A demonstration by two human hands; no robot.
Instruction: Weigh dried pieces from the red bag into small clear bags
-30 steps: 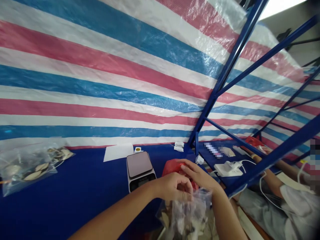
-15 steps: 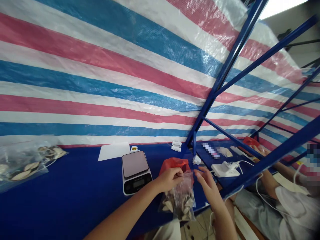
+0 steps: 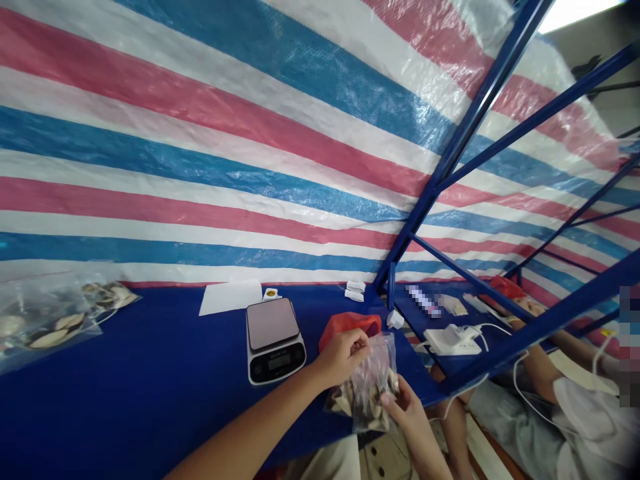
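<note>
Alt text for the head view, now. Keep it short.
A person's left hand grips a clear bag of brownish pieces near its top, right hand at its lower side. Left of them, a scale sits on a blue table; a red bag lies just behind the left hand.

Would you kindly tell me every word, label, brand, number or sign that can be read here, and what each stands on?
No text can be read for certain.
Scale: a small pale marking above its display, too small to read; no digits legible on the display.
Held clear bag: no print discernible.
White packets: too small to tell.
</note>
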